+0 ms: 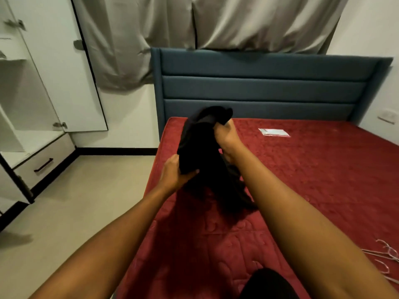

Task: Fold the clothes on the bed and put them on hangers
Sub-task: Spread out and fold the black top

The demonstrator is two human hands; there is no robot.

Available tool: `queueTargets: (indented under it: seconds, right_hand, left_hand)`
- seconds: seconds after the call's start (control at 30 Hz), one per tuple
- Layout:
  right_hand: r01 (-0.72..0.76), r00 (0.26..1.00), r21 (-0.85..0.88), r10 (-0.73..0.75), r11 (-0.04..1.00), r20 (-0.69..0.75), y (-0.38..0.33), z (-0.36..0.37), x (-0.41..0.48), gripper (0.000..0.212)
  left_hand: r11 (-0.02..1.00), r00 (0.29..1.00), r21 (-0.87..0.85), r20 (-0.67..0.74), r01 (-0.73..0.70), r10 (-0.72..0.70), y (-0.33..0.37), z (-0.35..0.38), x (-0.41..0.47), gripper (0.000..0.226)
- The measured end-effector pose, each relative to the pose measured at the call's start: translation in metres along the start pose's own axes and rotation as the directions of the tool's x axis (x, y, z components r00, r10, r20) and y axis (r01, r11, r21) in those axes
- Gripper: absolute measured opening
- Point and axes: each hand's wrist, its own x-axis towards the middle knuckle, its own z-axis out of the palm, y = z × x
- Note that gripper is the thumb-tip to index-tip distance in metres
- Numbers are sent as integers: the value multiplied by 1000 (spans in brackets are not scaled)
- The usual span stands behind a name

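Above the quilted red mattress [302,180], a limp, bunched black garment [205,147] hangs, left hand [172,171] and right hand [226,137] each gripping its soft folds.

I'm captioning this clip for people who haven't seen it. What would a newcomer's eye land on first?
First, the black garment, bunched and held above the bare red mattress, with the left hand gripping low and the right hand gripping high, at centre. Behind it stands the blue padded headboard. Metal hangers lie at the mattress's near right edge.
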Motion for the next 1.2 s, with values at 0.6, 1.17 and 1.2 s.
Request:
queueTargets:
  seconds: [0.6, 1.17, 1.2]
  right_hand:
    - [-531, 760, -195, 361, 825, -541, 29, -116, -6, 86]
    - [254, 955, -322, -183, 912, 234, -82, -23, 9, 20]
    - [244, 961, -268, -196, 932, 193, -95, -23, 12, 23]
  left_hand:
    - [971, 996, -223, 44, 83, -76, 72, -29, 35, 23]
    - [994, 998, -100, -38, 41, -45, 48, -36, 3, 21]
    - [993, 996, -100, -52, 65, -71, 51, -37, 4, 14]
